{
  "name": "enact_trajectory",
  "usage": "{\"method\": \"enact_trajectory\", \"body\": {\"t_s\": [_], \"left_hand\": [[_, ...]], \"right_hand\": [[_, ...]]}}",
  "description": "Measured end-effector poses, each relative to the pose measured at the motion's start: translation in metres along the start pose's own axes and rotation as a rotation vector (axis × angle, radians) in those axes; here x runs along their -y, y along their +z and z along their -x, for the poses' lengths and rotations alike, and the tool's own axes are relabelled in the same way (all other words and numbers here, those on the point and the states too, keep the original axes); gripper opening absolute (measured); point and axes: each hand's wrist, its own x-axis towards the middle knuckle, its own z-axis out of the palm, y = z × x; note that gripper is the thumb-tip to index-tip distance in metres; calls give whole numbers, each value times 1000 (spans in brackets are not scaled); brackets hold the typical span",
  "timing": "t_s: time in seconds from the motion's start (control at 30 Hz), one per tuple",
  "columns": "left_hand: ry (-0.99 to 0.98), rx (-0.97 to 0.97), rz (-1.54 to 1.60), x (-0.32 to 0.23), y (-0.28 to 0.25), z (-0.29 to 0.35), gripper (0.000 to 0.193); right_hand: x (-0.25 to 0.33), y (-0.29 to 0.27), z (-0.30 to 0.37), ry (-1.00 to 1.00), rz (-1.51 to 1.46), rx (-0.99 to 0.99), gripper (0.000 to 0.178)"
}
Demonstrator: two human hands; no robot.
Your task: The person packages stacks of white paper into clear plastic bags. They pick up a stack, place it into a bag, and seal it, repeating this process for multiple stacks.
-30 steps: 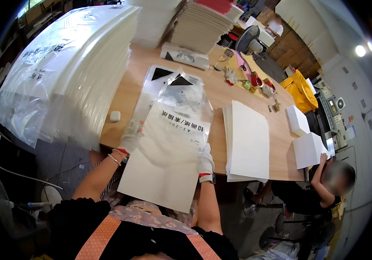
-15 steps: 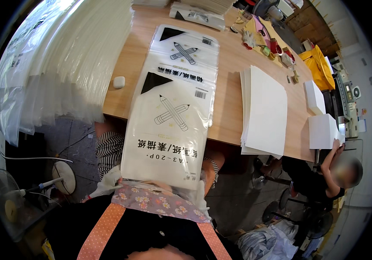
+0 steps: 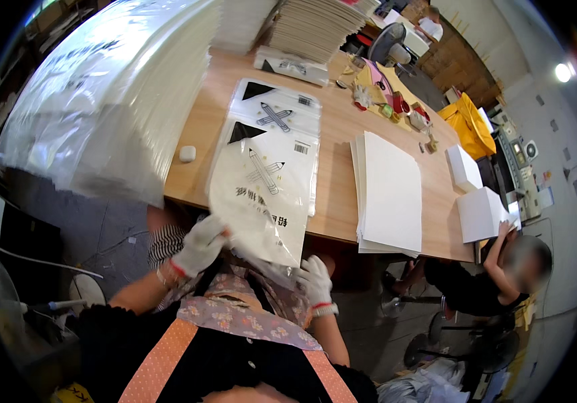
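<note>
A clear plastic bag (image 3: 271, 215) printed with crossed pencils, a black corner and a barcode lies over the table's front edge, its near part hanging toward me. It rests on another bag (image 3: 278, 104) of the same print. My left hand (image 3: 200, 247), in a white glove with a bare fingertip showing, is closed at the bag's near left edge, where the film bends and creases. My right hand (image 3: 315, 281), also gloved, has its fingers curled at the near right corner. The fingertips' exact hold there is partly hidden.
Tall piles of plastic bags (image 3: 120, 101) stand on the left. A small white case (image 3: 187, 154) lies beside them. White paper sheets (image 3: 389, 195) overhang the table's front edge to the right. Farther right, a person (image 3: 473, 282) handles a white paper stack (image 3: 479, 215). Tapes (image 3: 399, 104) lie at the back.
My hands, mostly hidden beneath the bag before, now show at its near edge. The bag's near part has bent and creased, its left corner pulled inward. The view has shifted slightly.
</note>
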Motion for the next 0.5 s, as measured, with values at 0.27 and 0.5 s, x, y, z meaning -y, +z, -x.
{"method": "enact_trajectory", "body": {"t_s": [0.27, 0.5], "left_hand": [[861, 15, -229, -137, -92, -62, 21], [600, -1067, -198, -137, -262, -77, 15]], "right_hand": [[71, 156, 9, -266, -65, 462, 51], [204, 307, -7, -897, 632, 770, 31]]}}
